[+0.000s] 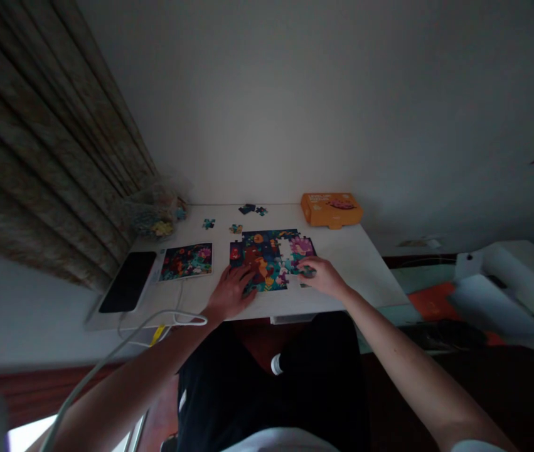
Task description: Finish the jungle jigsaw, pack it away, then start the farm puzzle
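Observation:
A colourful jigsaw puzzle (pixel 260 251), partly joined, lies on the white table (pixel 356 263), with a white gap right of its middle. My left hand (pixel 231 290) rests on the puzzle's lower left edge, fingers spread. At the right side, my right hand (pixel 322 275) has its fingers pinched on a puzzle piece (pixel 308 272), partly covered by the fingers. Loose pieces lie behind the puzzle: one teal piece (pixel 209 223), one lighter piece (pixel 235 229) and a small dark group (pixel 248 208). Left of the puzzle is a picture card (pixel 186 261) with a similar scene.
An orange box (pixel 331 209) stands at the back right. A black phone (pixel 128 282) lies at the left edge, with a clear plastic bag (pixel 156 213) behind it. A white cable (pixel 154 317) crosses the front left corner. The wall borders the table's back.

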`<state>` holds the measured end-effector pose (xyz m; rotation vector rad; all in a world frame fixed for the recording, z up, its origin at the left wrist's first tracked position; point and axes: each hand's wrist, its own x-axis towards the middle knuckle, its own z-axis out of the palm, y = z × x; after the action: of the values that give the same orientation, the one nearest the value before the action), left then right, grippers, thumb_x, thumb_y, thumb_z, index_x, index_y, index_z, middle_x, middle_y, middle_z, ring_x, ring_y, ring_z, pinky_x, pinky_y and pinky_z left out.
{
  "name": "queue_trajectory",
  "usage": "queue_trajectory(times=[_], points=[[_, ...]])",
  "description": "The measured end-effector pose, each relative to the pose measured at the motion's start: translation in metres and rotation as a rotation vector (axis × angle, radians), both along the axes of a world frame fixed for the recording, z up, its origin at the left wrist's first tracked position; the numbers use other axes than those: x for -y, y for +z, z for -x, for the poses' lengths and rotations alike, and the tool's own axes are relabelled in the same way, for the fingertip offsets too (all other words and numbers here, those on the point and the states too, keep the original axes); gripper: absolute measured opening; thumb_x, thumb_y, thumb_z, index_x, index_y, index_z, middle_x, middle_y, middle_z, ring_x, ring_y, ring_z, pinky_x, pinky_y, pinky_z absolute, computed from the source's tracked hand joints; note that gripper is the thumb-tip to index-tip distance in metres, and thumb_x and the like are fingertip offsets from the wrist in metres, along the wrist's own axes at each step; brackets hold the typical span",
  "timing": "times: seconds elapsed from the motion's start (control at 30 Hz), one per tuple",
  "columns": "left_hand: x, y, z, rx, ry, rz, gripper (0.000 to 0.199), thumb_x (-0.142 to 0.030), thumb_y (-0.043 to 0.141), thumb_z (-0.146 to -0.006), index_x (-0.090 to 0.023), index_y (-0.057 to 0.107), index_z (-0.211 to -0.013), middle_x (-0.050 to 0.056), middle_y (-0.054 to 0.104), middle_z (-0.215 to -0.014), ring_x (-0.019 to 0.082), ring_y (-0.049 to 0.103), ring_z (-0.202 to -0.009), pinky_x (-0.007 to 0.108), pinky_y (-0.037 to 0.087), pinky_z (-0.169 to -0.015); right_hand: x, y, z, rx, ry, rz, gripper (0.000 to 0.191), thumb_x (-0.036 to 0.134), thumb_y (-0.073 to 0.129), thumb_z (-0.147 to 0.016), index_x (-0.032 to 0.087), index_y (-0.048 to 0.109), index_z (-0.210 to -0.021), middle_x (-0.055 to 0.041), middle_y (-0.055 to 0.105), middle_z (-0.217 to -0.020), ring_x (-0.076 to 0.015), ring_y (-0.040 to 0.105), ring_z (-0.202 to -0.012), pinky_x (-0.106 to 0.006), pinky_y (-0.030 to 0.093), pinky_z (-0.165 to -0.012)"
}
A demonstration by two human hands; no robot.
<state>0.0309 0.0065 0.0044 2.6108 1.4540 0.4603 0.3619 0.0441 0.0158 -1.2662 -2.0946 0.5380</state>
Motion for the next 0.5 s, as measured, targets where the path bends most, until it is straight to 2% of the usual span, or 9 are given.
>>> queue_trajectory(times=[0.13,0.3,0.4,0.5], points=[[0.0,-0.001,0.001,-0.006,0.001,-0.003,0.048,-0.038,0.056,-0.098,-0.024,0.061,-0.143,0.012,0.058,-0.152,0.032,0.055,-0.138,0.058,0.033,-0.123,0.023,-0.003,0.005,0.129,0.101,-0.076,0.021,0.015,0.074,-0.082,0.025,0.078,-0.101,-0.0055,0.077,-0.108,-0.0219,0.073,-0.103,-0.038,0.059,-0.096],[-0.002,-0.003,0.001,0.0,0.001,-0.011,0.048,-0.04,0.056,-0.098,-0.023,0.061,-0.143,0.012,0.059,-0.151,0.032,0.055,-0.139,0.058,0.033,-0.123,0.027,-0.004,0.009,0.238,0.176,-0.12,0.025,0.01,0.071,-0.085,0.024,0.078,-0.105,-0.0059,0.075,-0.11,-0.0218,0.069,-0.108,-0.04,0.057,-0.098],[-0.002,-0.004,0.001,-0.001,-0.004,-0.011,0.048,-0.041,0.054,-0.099,-0.023,0.061,-0.143,0.013,0.059,-0.15,0.032,0.055,-0.138,0.057,0.033,-0.123,0.03,-0.006,0.012,0.281,0.15,-0.121,0.03,0.009,0.068,-0.088,0.026,0.077,-0.111,-0.0059,0.074,-0.117,-0.0224,0.067,-0.115,-0.043,0.055,-0.101],[-0.002,-0.005,0.001,-0.003,0.001,-0.008,0.049,-0.042,0.054,-0.099,-0.023,0.06,-0.144,0.013,0.058,-0.151,0.032,0.055,-0.139,0.058,0.033,-0.123,0.043,-0.009,0.018,0.308,0.063,-0.136,0.033,0.01,0.063,-0.092,0.026,0.076,-0.118,-0.0079,0.071,-0.132,-0.0246,0.063,-0.125,-0.047,0.052,-0.107]])
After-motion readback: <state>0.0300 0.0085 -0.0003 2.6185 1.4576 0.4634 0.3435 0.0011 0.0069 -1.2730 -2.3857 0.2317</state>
